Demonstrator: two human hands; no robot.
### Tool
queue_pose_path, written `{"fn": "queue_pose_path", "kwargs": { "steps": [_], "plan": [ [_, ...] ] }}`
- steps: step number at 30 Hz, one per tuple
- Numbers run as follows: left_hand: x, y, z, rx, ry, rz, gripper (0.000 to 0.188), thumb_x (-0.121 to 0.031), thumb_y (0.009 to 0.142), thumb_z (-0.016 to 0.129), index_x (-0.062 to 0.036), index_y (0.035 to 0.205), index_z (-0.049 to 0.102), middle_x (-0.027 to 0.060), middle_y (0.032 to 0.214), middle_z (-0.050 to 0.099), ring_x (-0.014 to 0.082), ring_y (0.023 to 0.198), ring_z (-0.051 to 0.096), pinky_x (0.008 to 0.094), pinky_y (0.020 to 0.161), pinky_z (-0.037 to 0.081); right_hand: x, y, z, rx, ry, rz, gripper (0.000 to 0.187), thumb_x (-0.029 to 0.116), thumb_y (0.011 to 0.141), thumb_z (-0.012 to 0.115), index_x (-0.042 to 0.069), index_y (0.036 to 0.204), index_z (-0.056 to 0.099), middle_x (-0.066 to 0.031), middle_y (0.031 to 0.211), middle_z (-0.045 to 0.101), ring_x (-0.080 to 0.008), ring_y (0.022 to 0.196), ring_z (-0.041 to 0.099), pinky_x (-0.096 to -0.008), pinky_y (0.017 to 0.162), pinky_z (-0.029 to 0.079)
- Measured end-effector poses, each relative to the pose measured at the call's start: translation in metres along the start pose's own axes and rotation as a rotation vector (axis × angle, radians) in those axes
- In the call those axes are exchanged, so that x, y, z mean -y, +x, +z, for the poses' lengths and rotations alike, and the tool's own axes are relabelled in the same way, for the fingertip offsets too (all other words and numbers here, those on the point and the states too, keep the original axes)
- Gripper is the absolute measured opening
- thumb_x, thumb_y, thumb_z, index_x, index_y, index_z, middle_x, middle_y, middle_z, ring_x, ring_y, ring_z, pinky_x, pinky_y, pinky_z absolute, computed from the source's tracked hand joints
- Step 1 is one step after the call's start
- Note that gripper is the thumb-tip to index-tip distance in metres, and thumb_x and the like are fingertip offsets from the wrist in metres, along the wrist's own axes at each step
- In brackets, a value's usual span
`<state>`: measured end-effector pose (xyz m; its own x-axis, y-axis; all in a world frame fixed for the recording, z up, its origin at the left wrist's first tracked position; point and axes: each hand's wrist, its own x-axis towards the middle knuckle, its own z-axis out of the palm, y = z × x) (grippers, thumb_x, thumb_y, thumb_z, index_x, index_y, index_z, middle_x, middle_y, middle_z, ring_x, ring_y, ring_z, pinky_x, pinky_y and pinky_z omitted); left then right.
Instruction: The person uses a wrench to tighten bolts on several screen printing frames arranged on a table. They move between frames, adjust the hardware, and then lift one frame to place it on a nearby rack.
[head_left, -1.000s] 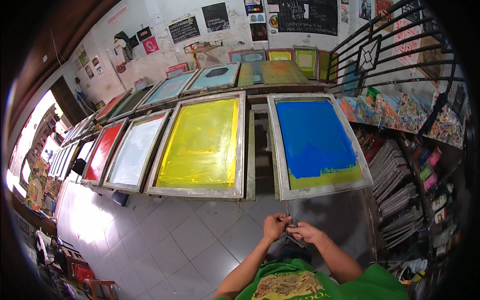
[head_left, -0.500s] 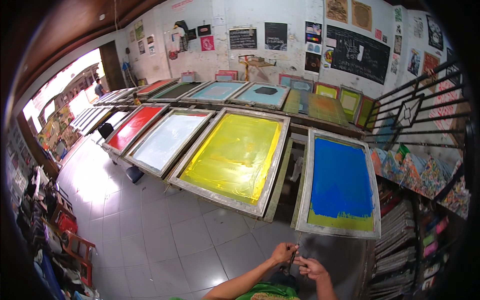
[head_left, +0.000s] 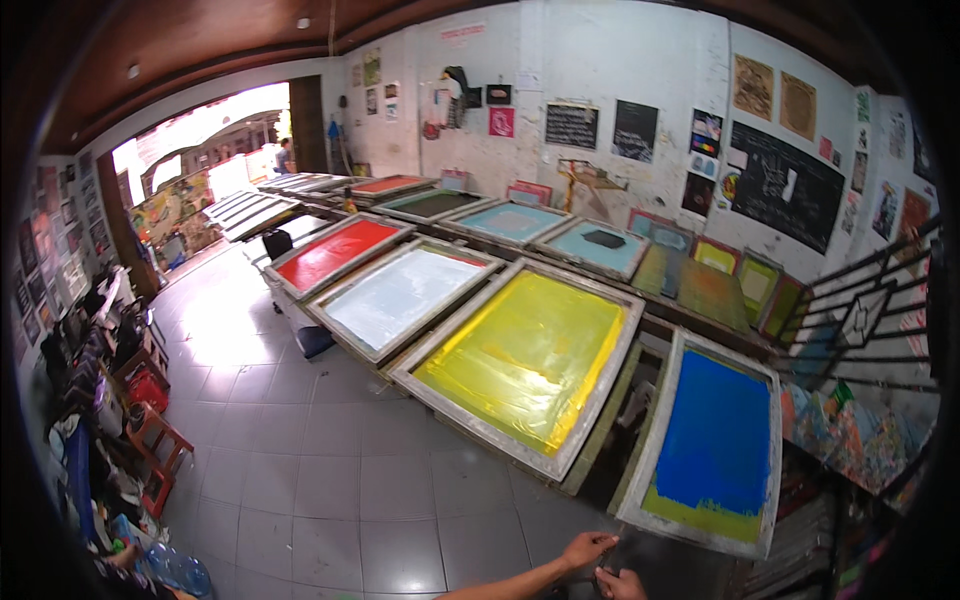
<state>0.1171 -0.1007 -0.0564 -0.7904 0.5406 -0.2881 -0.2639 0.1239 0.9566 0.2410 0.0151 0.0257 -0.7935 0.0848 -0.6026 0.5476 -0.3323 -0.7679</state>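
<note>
My left hand (head_left: 587, 549) is closed in a pinch close to the near corner of the blue-inked screen-printing frame (head_left: 640, 510). Just below it my right hand (head_left: 622, 584), partly cut off by the lower edge, also has its fingers closed. A small dark thing seems to run between the two hands, too small to make out. Blue ink covers most of that frame's mesh, with a yellow-green strip at its near end. To its left lies a larger screen frame with yellow ink (head_left: 540, 350), apart from both hands.
Farther left are a white-inked screen (head_left: 405, 295) and a red one (head_left: 340, 255). Light-blue screens (head_left: 510, 222) lie in the row behind. A black metal railing (head_left: 870, 300) borders the right side. Red plastic stools (head_left: 155, 440) and a clear water bottle (head_left: 178, 568) stand at left.
The view has swung left, so the frames appear farther right and lower. Both hands now sit lower in the picture, still close together with fingers closed.
</note>
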Motion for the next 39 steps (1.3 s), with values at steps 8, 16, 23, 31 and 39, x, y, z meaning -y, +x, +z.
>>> {"fn": "queue_pose_path", "kwargs": {
  "steps": [8,16,23,31,39],
  "plan": [
    [-0.022,0.014,-0.004,-0.031,0.227,-0.064,0.047,-0.056,0.082,0.082,-0.0095,0.089,0.082,0.0103,0.087,0.078,0.0238,0.083,0.074,0.0379,0.079,0.056,0.012,0.001,-0.011,0.141,0.056,0.215,0.022,0.029,0.099,0.070,0.016,0.081,0.068,0.0086,0.063,0.050,-0.0059,0.049,0.039,-0.0256,0.045,0.028],
    [-0.043,0.007,-0.008,-0.001,0.309,-0.078,0.036,-0.043,0.086,0.078,-0.0082,0.081,0.079,0.0114,0.079,0.075,0.0287,0.078,0.072,0.0436,0.073,0.054,0.010,0.002,0.017,0.012,-0.162,0.113,0.025,0.030,0.100,0.069,0.016,0.080,0.067,0.0082,0.062,0.049,-0.0064,0.048,0.039,-0.0260,0.045,0.028],
    [-0.005,0.026,0.008,-0.112,0.529,0.015,0.041,-0.046,0.092,0.071,-0.0052,0.090,0.076,0.0142,0.083,0.075,0.0350,0.074,0.072,0.0462,0.067,0.055,0.022,0.008,0.038,-0.007,-0.226,0.119,0.027,0.032,0.100,0.068,0.016,0.079,0.066,0.0079,0.061,0.048,-0.0068,0.047,0.039,-0.0263,0.044,0.028],
    [0.017,0.037,0.019,-0.229,0.465,0.113,0.049,-0.052,0.085,0.068,-0.0049,0.077,0.076,0.0229,0.073,0.069,0.0415,0.067,0.068,0.0521,0.063,0.053,0.027,-0.002,0.037,-0.070,-0.283,0.128,0.029,0.033,0.101,0.067,0.016,0.078,0.065,0.0075,0.060,0.048,-0.0073,0.047,0.039,-0.0267,0.044,0.028],
    [-0.044,0.017,-0.057,0.320,0.341,-0.160,0.038,-0.044,0.093,0.070,-0.0073,0.091,0.078,0.0134,0.084,0.075,0.0339,0.074,0.071,0.0458,0.073,0.057,0.014,-0.012,0.029,-0.066,-0.263,0.022,0.035,0.037,0.101,0.067,0.017,0.074,0.061,0.0065,0.056,0.046,-0.0085,0.044,0.038,-0.0281,0.042,0.027]
  ]
}}
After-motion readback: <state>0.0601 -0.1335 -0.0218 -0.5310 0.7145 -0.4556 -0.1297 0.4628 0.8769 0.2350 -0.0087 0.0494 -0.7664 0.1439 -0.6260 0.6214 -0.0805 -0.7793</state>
